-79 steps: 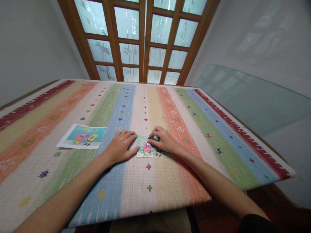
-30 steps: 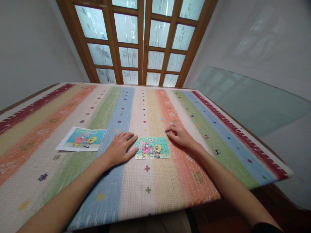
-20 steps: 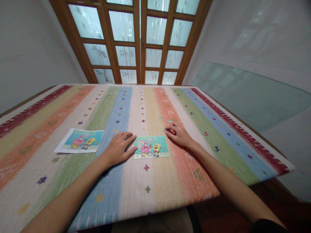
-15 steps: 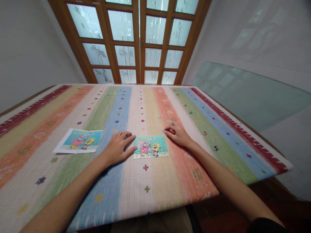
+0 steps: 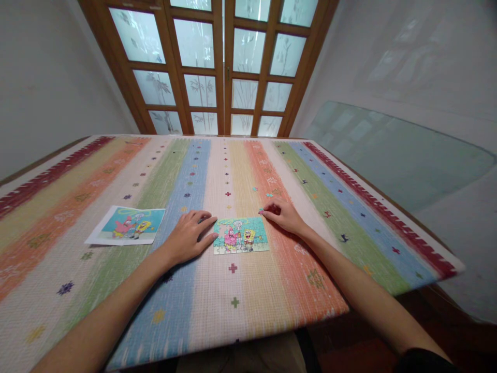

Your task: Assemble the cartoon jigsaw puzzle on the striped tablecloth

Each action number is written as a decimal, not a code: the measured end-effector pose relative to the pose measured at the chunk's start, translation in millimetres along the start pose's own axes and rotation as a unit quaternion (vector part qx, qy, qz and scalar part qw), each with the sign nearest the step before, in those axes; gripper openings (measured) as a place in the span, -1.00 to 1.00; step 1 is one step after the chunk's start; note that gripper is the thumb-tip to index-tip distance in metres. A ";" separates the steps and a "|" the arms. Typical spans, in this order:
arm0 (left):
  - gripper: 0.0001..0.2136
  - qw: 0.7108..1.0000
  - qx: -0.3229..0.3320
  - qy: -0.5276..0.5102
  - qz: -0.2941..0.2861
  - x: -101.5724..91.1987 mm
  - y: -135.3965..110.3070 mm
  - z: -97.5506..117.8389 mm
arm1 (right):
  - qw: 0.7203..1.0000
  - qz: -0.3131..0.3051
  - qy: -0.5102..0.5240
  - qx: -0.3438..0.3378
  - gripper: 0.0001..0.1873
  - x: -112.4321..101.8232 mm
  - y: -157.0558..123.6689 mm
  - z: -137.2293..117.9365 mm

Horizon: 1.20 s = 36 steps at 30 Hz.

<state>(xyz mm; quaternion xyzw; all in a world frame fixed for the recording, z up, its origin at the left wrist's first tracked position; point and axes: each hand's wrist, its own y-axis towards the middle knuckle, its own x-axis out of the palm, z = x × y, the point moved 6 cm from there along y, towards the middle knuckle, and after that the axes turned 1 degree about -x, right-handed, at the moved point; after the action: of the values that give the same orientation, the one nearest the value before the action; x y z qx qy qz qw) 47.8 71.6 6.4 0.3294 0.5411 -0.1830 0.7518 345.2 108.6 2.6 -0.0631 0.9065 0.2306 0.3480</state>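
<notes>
In front of me lies a jigsaw puzzle (image 5: 241,239) of cartoon figures, with a gap of bare surface at its upper left. My left hand (image 5: 193,232) rests at the puzzle's left edge, thumb and fingers apart, holding nothing. Just above the puzzle's upper right corner, my right hand (image 5: 284,214) pinches a small puzzle piece (image 5: 261,211) between thumb and forefinger. Two loose bluish pieces lie beyond that hand, one puzzle piece (image 5: 269,195) close to its knuckles and another loose piece (image 5: 254,189) farther off.
A printed sheet (image 5: 126,226) with the same cartoon picture lies to the left. The striped cloth (image 5: 217,305) covers the table, whose near edge is close to my body. A glass-paned door (image 5: 223,67) stands behind, and a pale green glass panel (image 5: 404,150) is at the right.
My right hand has shifted very slightly, and the piece in its pinch appears turned a little. My left hand, the puzzle and the printed sheet stay where they were.
</notes>
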 end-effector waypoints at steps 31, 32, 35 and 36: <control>-0.63 1.000 0.018 0.011 0.003 1.2 -1.4 3.8 | 0.966 -0.234 0.094 -0.053 -0.85 63.4 18.3 -84.7; -0.63 1.000 0.017 0.010 0.004 1.2 -1.5 3.8 | 0.965 -0.240 0.084 -0.063 -0.85 68.0 18.5 -88.0; -0.63 1.000 0.015 0.007 0.005 1.3 -1.5 3.8 | 0.967 -0.235 0.055 -0.082 -0.85 78.0 19.4 -95.1; -0.63 1.000 0.014 0.006 0.004 1.3 -1.6 4.0 | 0.969 -0.229 0.047 -0.084 -0.84 80.3 19.7 -96.8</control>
<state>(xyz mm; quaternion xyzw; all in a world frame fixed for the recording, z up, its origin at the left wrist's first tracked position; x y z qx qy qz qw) 50.0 67.8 5.5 0.3433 0.5414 -0.1854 0.7448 221.3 85.1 20.0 -0.3091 0.8607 0.2166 0.3417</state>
